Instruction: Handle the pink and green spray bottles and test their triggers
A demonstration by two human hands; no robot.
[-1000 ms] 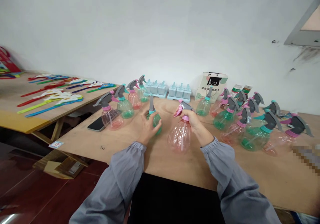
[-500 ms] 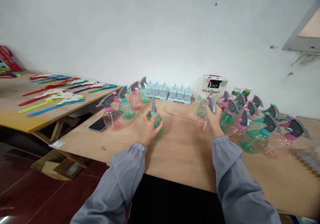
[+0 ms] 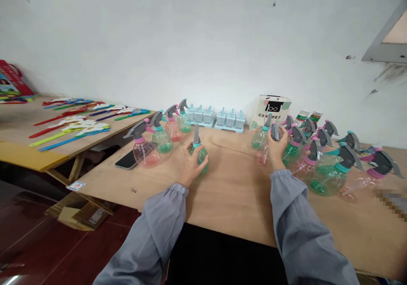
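My left hand (image 3: 192, 164) is wrapped round a clear green spray bottle (image 3: 202, 160) with a turquoise collar and grey trigger head, upright on the wooden table. Farther right, my right hand (image 3: 277, 147) closes round the upper part of a pink spray bottle (image 3: 262, 156); its grey head (image 3: 275, 131) shows above the fingers, which partly hide its neck. Just behind stands a green spray bottle (image 3: 260, 137). Beside my right hand, several more pink and green spray bottles, among them a large green one (image 3: 327, 179), crowd the table's right side.
Several spray bottles, including a pink one (image 3: 146, 153), line the left near a phone (image 3: 126, 160). Pale blue ice-pop moulds (image 3: 229, 128) and a printed box (image 3: 269, 109) stand by the wall. Colourful long-handled items (image 3: 74, 134) lie on another table (image 3: 19, 158).
The view has shifted slightly, moving everything a little to the right in the picture. My right hand and the grey spray head have moved slightly right; my left hand keeps its hold.
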